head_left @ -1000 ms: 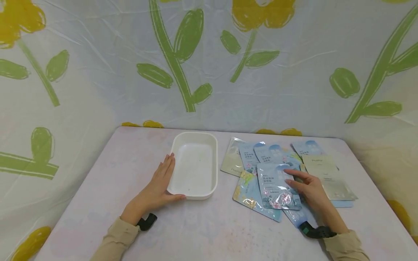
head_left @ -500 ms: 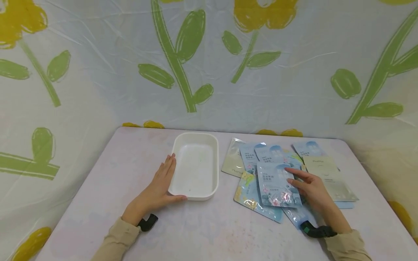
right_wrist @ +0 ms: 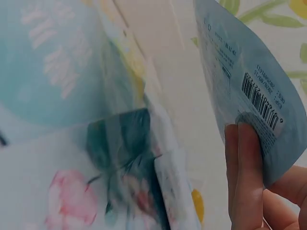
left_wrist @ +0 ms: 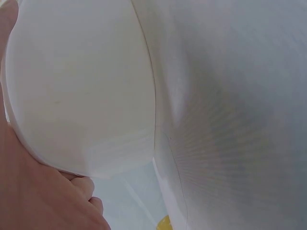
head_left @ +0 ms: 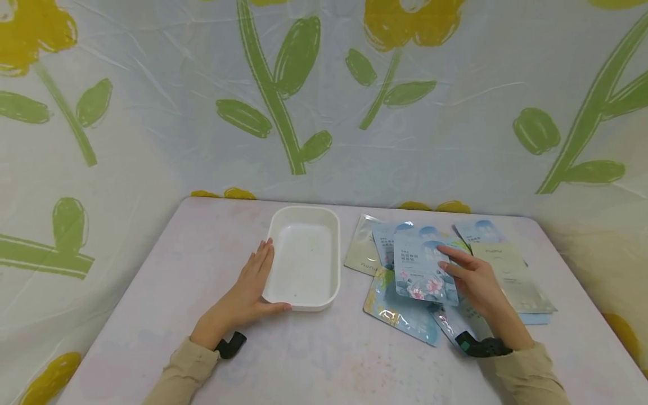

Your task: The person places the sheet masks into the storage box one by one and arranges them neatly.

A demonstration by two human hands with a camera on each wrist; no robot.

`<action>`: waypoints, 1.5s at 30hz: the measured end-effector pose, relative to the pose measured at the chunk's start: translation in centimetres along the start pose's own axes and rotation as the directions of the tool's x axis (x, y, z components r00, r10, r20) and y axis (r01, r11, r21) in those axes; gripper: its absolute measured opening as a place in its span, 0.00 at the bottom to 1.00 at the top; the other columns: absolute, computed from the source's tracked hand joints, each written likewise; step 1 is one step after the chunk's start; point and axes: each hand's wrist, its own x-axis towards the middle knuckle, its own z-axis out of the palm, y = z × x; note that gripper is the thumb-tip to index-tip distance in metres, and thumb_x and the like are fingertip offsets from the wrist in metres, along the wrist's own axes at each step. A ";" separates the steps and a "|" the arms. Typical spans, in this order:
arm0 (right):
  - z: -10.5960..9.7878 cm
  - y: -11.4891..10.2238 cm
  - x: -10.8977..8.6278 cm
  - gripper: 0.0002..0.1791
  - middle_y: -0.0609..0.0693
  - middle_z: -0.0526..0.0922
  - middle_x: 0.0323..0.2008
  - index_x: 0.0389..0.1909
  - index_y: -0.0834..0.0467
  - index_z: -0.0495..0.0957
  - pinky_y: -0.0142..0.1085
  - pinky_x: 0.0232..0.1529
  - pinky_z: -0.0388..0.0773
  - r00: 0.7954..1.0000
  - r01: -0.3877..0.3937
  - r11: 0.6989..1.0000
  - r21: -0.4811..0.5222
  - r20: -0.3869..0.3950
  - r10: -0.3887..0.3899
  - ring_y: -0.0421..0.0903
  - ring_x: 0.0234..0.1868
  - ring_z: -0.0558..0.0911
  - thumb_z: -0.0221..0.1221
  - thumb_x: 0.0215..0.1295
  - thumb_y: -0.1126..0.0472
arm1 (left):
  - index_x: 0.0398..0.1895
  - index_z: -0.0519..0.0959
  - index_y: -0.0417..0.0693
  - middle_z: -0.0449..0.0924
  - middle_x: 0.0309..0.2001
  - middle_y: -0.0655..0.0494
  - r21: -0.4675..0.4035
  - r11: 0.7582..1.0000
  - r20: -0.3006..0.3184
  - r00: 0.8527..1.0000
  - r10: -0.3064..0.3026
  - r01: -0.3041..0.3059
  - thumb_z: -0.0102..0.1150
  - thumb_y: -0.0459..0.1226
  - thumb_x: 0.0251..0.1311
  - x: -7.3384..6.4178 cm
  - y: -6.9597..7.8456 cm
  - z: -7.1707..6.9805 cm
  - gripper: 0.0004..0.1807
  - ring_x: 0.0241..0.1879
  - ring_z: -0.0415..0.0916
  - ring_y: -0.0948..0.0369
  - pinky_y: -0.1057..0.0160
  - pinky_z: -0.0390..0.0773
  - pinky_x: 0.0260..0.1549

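Left hand (head_left: 243,295): fingers straight, thumb apart, touching white tray (head_left: 304,264) just right. Blue sachet (head_left: 423,273) left of grip, above sachet pile (head_left: 400,315), edge clamped in right hand (head_left: 478,284). Pale green sachets (head_left: 511,275) right of grip.

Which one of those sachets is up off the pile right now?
The pale blue sachet with pink flowers near its bottom, pinched at one edge by the right hand. The other sachets lie overlapping on the table, unheld.
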 end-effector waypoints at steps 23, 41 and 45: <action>5.1 -4.5 1.7 0.28 0.48 0.64 0.66 0.70 0.60 0.68 0.24 0.49 0.76 0.998 0.057 0.996 0.074 0.026 -0.059 0.42 0.53 0.72 0.59 0.71 0.62 | 0.79 0.29 0.44 0.27 0.80 0.46 -0.018 1.000 0.009 1.000 -0.016 0.017 0.63 0.68 0.52 0.0 0.1 0.0 0.70 0.78 0.26 0.50 0.53 0.32 0.75; 11.3 -6.7 4.3 0.29 0.54 0.64 0.68 0.71 0.67 0.63 0.27 0.48 0.77 0.997 0.034 0.999 0.028 0.066 -0.036 0.43 0.52 0.74 0.56 0.72 0.66 | 0.79 0.31 0.41 0.26 0.80 0.49 -0.018 1.000 0.007 1.000 -0.021 0.021 0.64 0.67 0.51 0.0 0.1 0.0 0.70 0.78 0.26 0.52 0.48 0.36 0.75; 12.6 -6.9 5.1 0.27 0.55 0.59 0.73 0.71 0.65 0.65 0.28 0.50 0.75 0.995 0.043 0.998 -0.036 0.087 -0.039 0.42 0.53 0.73 0.55 0.73 0.66 | 0.79 0.30 0.41 0.28 0.80 0.46 -0.020 0.999 0.007 1.000 -0.026 0.026 0.64 0.67 0.51 -0.1 0.1 0.0 0.70 0.78 0.26 0.51 0.48 0.36 0.75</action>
